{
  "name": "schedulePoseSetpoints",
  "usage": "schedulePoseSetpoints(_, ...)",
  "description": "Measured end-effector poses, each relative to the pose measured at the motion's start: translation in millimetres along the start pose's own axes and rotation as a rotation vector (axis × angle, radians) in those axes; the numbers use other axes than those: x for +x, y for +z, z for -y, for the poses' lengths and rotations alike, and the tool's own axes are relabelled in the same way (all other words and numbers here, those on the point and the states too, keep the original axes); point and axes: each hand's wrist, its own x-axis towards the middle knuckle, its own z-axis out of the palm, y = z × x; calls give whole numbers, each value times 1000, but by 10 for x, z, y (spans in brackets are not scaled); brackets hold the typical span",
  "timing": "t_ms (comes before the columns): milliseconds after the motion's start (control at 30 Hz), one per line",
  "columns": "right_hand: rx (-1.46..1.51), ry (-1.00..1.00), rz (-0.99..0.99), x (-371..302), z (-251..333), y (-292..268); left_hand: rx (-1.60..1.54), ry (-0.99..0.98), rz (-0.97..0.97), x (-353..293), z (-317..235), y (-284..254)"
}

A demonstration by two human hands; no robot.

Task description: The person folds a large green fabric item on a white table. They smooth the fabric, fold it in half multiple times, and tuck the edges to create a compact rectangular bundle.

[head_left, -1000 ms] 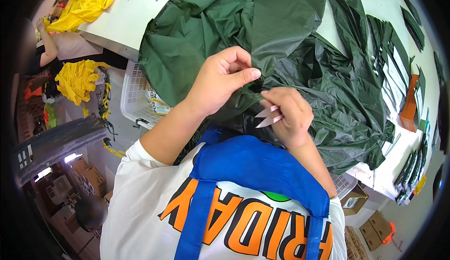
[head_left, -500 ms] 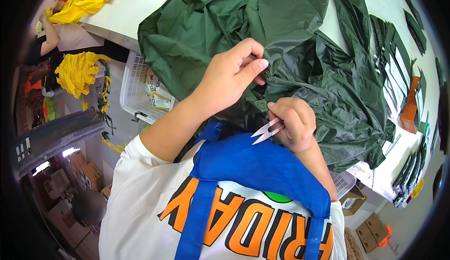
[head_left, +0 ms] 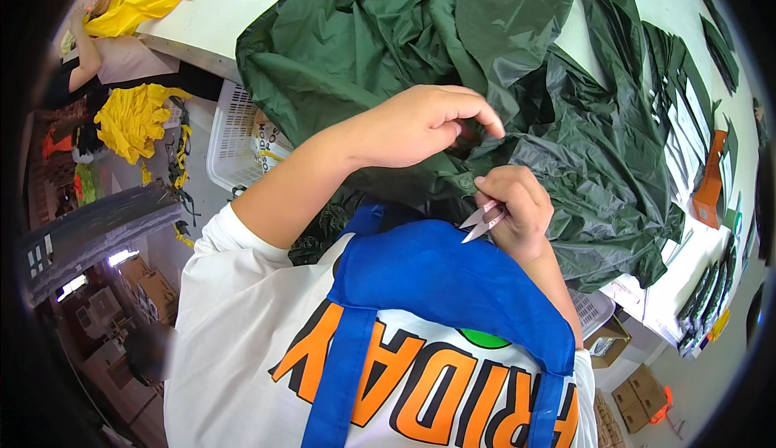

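A crumpled dark green raincoat-like garment (head_left: pixel 364 44) of thin, shiny fabric spreads over the white table. My right hand (head_left: pixel 521 210) is closed around small metal thread snips (head_left: pixel 483 223), whose two pointed blades stand apart and point to the lower left. Its thumb and forefinger also pinch the fabric edge beside a round green snap button (head_left: pixel 466 182). Just above, my left hand (head_left: pixel 428 125) reaches over the folds, thumb and bent forefinger apart. Nothing shows between those two; its other fingers are partly hidden behind the hand.
White plastic baskets (head_left: pixel 230 137) stand below the table edge. Dark green strips (head_left: pixel 675 84) and an orange-brown box (head_left: pixel 710 181) lie at right. Yellow fabric (head_left: pixel 153 0) lies far left, near another person's arm (head_left: pixel 85 56). Cardboard boxes (head_left: pixel 643 395) stand on the floor.
My left hand has let its thumb and forefinger come apart, its forefinger stretching rightward over the fabric. My right hand has shifted slightly right with the snips and the snap-button edge.
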Motion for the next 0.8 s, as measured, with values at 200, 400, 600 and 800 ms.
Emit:
schedulePoseSetpoints(200, 192, 334, 15, -110, 50, -194, -65, -96, 8, 94, -124, 121)
schedulePoseSetpoints(400, -145, 447, 2, -108, 92, -461, -14, 12, -83, 145, -69, 196)
schedulePoseSetpoints(600, -356, 280, -74, 31, 128, -391, -45, -16, -130, 177, -104, 239)
schedulePoseSetpoints(800, -463, 166, -23, 73, 109, -384, -57, -51, -113, 175, -97, 229)
